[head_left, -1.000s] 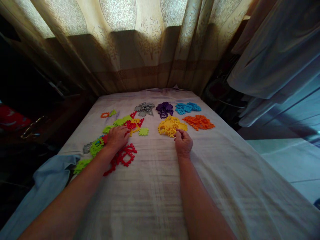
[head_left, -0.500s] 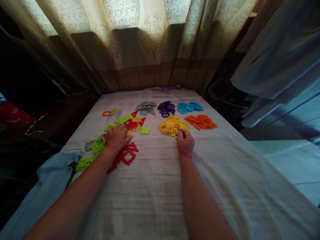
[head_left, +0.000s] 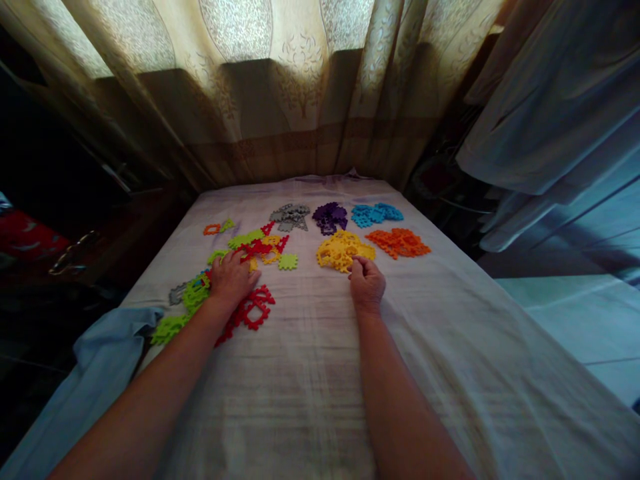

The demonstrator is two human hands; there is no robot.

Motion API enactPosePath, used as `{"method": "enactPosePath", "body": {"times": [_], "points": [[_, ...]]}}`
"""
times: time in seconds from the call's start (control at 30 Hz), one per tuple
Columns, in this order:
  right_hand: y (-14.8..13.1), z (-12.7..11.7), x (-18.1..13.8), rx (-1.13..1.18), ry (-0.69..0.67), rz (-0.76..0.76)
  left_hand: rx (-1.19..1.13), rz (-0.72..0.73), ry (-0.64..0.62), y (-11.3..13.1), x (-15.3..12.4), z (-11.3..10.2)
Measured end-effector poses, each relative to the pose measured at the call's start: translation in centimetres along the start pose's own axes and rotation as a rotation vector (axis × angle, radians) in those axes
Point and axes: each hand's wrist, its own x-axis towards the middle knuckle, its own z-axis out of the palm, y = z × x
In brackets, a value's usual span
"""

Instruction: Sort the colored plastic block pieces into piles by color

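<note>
My left hand lies palm down with its fingers spread over a mixed heap of red, green and yellow flat toothed pieces. A red linked piece lies just beside its wrist. My right hand is curled in a loose fist at the near edge of the yellow pile; what its fingers pinch is hidden. Sorted piles lie beyond: grey, purple, blue and orange.
Everything rests on a bed covered with a pale sheet. A light blue cloth hangs off the left edge. Patterned curtains close the far side, and a grey drape hangs on the right.
My left hand has shifted slightly back and left over the mixed heap. My right hand stays curled at the yellow pile. The view wobbled a little.
</note>
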Motion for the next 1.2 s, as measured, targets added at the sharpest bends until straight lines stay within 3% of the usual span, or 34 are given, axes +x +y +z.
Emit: {"method": "enactPosePath", "body": {"times": [0.4, 0.63, 0.77, 0.93, 1.03, 1.2], "points": [[0.1, 0.1, 0.0, -0.019, 0.001, -0.008, -0.079, 0.096, 0.045, -0.6, 0.7, 0.4], [0.0, 0.0, 0.1, -0.001, -0.009, -0.012, -0.248, 0.063, 0.056, -1.1, 1.0, 0.2], [0.0, 0.0, 0.0, -0.013, -0.002, -0.011, -0.606, -0.016, 0.025, -2.0, 1.8, -0.4], [-0.1, 0.0, 0.0, -0.012, -0.008, -0.011, -1.181, -0.264, -0.179, -2.2, 2.2, -1.4], [-0.2, 0.0, -0.1, -0.016, -0.002, -0.023, -1.407, -0.351, -0.255, -0.6, 2.3, -1.9], [-0.4, 0.1, -0.2, 0.0, 0.005, -0.011, -1.606, -0.339, -0.306, 4.6, 4.0, -2.3]]}}
